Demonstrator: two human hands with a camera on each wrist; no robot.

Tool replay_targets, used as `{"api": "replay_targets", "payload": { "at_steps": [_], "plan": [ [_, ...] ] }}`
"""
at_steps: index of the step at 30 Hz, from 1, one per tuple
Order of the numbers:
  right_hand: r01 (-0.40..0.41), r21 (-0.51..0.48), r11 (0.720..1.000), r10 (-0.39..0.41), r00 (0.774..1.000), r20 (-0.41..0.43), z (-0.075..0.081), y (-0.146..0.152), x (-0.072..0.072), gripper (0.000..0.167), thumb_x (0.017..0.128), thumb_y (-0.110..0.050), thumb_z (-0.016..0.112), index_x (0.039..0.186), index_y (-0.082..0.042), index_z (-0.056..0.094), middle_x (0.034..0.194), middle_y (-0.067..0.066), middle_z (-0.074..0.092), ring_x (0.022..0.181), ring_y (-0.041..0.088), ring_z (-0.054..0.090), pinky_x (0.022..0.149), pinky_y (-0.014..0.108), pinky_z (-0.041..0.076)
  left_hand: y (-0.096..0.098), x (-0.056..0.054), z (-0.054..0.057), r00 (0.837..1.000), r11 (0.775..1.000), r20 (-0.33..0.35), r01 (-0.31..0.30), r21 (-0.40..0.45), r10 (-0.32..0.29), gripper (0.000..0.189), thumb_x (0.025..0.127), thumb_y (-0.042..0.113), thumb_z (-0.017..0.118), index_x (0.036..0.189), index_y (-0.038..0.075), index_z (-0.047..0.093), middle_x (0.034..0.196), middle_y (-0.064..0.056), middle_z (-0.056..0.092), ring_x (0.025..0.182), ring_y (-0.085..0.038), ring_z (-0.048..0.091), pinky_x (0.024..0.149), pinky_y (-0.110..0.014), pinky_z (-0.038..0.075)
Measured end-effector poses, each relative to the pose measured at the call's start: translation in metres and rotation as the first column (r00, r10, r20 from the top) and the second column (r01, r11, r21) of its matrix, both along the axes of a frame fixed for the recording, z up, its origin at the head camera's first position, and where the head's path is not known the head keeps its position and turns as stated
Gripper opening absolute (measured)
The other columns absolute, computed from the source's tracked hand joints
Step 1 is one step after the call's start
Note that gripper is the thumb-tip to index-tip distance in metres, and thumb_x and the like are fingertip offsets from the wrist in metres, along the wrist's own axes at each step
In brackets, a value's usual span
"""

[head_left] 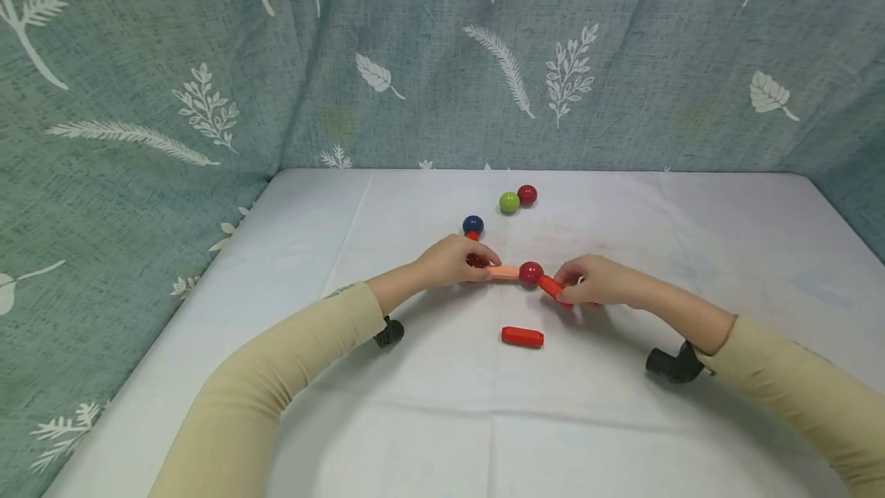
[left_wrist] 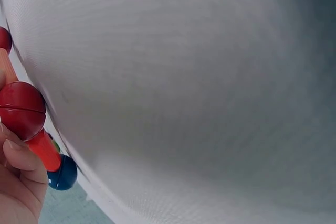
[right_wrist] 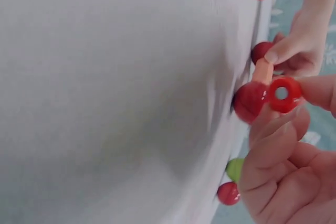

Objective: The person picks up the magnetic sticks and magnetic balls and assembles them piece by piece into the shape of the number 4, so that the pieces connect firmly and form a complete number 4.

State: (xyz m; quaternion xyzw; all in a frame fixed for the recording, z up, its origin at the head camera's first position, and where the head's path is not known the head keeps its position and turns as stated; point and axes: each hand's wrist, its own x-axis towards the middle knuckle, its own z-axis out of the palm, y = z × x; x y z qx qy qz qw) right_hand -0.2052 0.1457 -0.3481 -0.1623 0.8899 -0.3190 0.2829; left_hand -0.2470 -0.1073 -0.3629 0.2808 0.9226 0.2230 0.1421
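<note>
Beige sleeves (head_left: 276, 375); left hand (head_left: 451, 261), holding red ball (left_wrist: 22, 109) touching peach rod (head_left: 505, 273); right hand (head_left: 600, 280), pinching red rod (head_left: 551, 287) against second ball (head_left: 531, 273), over table (head_left: 415, 444); we see the rod's pale end (right_wrist: 282, 93) only from right wrist.

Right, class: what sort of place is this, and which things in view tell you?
Probably an indoor tabletop set up for recording: a white-covered table, leaf-patterned cloth hanging behind it, and black camera-like devices at the person's wrists.
</note>
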Motion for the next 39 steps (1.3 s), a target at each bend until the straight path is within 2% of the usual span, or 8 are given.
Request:
{"api": "replay_targets", "payload": {
  "at_steps": [6, 16, 19, 22, 26, 31, 36, 39],
  "plan": [
    [0.155, -0.126, 0.980, -0.144, 0.985, 0.091, -0.002, 0.004, -0.012, 0.028, 0.085, -0.021, 0.057, 0.104, -0.001, 0.055, 0.073, 0.003, 0.054, 0.056, 0.013, 0.044, 0.056, 0.025, 0.039, 0.000, -0.001, 0.000, 1.000, 1.000, -0.005, 0.008, 0.009, -0.008, 0.021, 0.083, 0.018, 0.067, 0.104, 0.018, 0.069, 0.086, 0.004, 0.065, 0.076, -0.010, 0.051, 0.068, -0.019, 0.042],
    [0.295, -0.211, 0.932, -0.251, 0.945, 0.210, -0.003, 0.000, -0.033, 0.039, 0.088, -0.024, 0.053, 0.117, 0.002, 0.047, 0.071, 0.003, 0.050, 0.062, 0.014, 0.045, 0.061, 0.024, 0.041, 0.000, 0.000, 0.000, 1.000, 1.000, 0.000, 0.005, 0.006, -0.005, 0.021, 0.083, 0.018, 0.067, 0.104, 0.018, 0.070, 0.087, 0.004, 0.065, 0.077, -0.010, 0.052, 0.070, -0.019, 0.042],
    [0.330, -0.242, 0.912, -0.267, 0.928, 0.260, -0.005, -0.002, -0.039, 0.044, 0.089, -0.023, 0.052, 0.122, 0.005, 0.043, 0.074, 0.002, 0.050, 0.061, 0.012, 0.045, 0.059, 0.021, 0.041, 0.000, -0.001, -0.001, 1.000, 1.000, 0.002, 0.006, 0.004, -0.006, 0.021, 0.083, 0.018, 0.067, 0.104, 0.018, 0.070, 0.086, 0.005, 0.065, 0.077, -0.010, 0.052, 0.069, -0.019, 0.042],
    [0.361, -0.270, 0.893, -0.274, 0.910, 0.311, -0.007, -0.004, -0.044, 0.039, 0.090, -0.023, 0.052, 0.116, 0.005, 0.045, 0.075, 0.001, 0.050, 0.060, 0.010, 0.045, 0.057, 0.019, 0.040, 0.000, -0.002, -0.001, 1.000, 1.000, 0.006, 0.008, 0.003, -0.008, 0.021, 0.083, 0.018, 0.067, 0.104, 0.018, 0.070, 0.086, 0.005, 0.065, 0.077, -0.010, 0.052, 0.068, -0.019, 0.042],
    [0.401, -0.274, 0.874, -0.296, 0.887, 0.354, -0.010, -0.007, -0.052, 0.036, 0.091, -0.025, 0.052, 0.112, 0.003, 0.045, 0.069, -0.001, 0.048, 0.058, 0.009, 0.044, 0.055, 0.017, 0.039, 0.001, -0.002, -0.001, 1.000, 1.000, 0.018, -0.001, -0.001, 0.001, 0.021, 0.083, 0.018, 0.067, 0.105, 0.018, 0.070, 0.086, 0.005, 0.065, 0.077, -0.011, 0.052, 0.068, -0.019, 0.042],
    [0.441, -0.285, 0.851, -0.313, 0.862, 0.399, -0.013, -0.014, -0.059, 0.040, 0.091, -0.024, 0.055, 0.117, 0.004, 0.045, 0.064, -0.004, 0.048, 0.057, 0.008, 0.045, 0.055, 0.017, 0.039, 0.001, -0.002, 0.000, 1.000, 1.000, 0.025, -0.005, -0.001, 0.005, 0.021, 0.083, 0.018, 0.067, 0.104, 0.018, 0.070, 0.087, 0.005, 0.065, 0.077, -0.011, 0.052, 0.069, -0.019, 0.043],
    [0.461, -0.283, 0.841, -0.315, 0.843, 0.436, -0.014, -0.019, -0.061, 0.032, 0.091, -0.024, 0.054, 0.111, 0.001, 0.048, 0.063, -0.004, 0.049, 0.057, 0.007, 0.045, 0.055, 0.016, 0.039, 0.001, -0.002, -0.001, 0.999, 1.000, 0.031, -0.010, 0.005, 0.010, 0.020, 0.083, 0.018, 0.067, 0.103, 0.018, 0.070, 0.086, 0.005, 0.065, 0.077, -0.011, 0.052, 0.068, -0.019, 0.043],
    [0.459, -0.283, 0.842, -0.311, 0.842, 0.442, -0.015, -0.020, -0.061, 0.032, 0.091, -0.023, 0.054, 0.111, 0.002, 0.047, 0.063, -0.004, 0.049, 0.057, 0.007, 0.046, 0.055, 0.016, 0.040, 0.001, -0.002, -0.001, 0.999, 1.000, 0.038, -0.016, 0.007, 0.015, 0.020, 0.083, 0.018, 0.067, 0.103, 0.018, 0.070, 0.086, 0.005, 0.065, 0.076, -0.011, 0.052, 0.068, -0.019, 0.043]
  ]
}}
